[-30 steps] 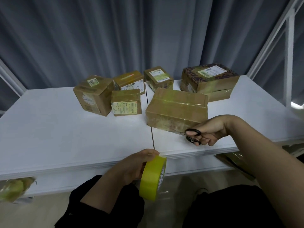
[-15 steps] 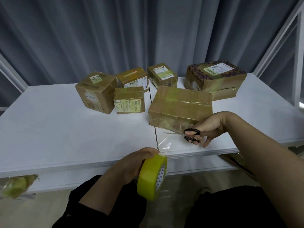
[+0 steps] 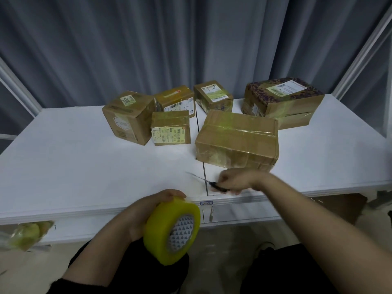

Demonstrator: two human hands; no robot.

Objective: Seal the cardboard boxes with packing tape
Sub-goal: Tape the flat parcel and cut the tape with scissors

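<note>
Below the table's front edge, my left hand grips a yellow roll of packing tape. My right hand holds black-handled scissors just above the table, blades pointing left; hand and scissors are motion-blurred. Right behind that hand lies a wide taped cardboard box. Several smaller taped boxes stand further back: a cube-shaped box, a small labelled box, a box with a barcode, another small box and a large box with a purple pattern.
The white table has a seam running down its middle and a small tag on its front edge. A crumpled wad of used tape hangs at the lower left. Grey curtains and white frame posts stand behind.
My right hand has dropped from the wide box's front face toward the table's front edge with the scissors. The loose tape strip seen earlier no longer shows. The roll has turned its core toward me.
</note>
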